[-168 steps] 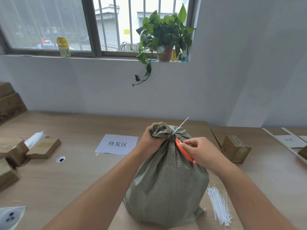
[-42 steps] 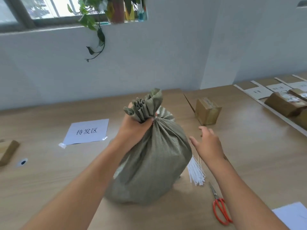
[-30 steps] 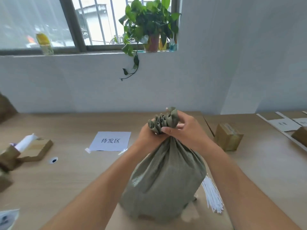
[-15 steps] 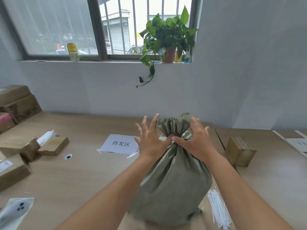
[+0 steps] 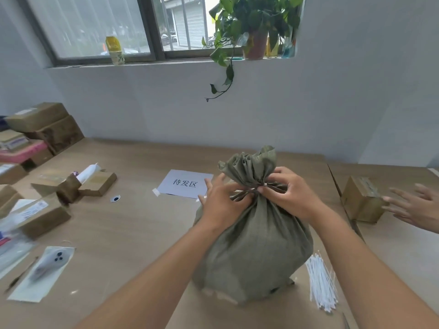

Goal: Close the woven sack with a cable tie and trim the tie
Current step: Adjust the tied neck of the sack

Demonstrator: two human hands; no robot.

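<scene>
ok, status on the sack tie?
Both hands, left and right, pinching sack neck. Tie cinched, tail looks trimmed. Second person's hand at box, clear.

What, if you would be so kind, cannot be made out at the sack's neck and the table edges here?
Head view only:
- Cable tie: a white glimpse; its trimmed end hidden by right hand fingers.
- Left hand: palm side hidden against the sack.
- Scissors: cut off by the bottom edge.
- Parcel labels: blurred, unreadable.
</scene>
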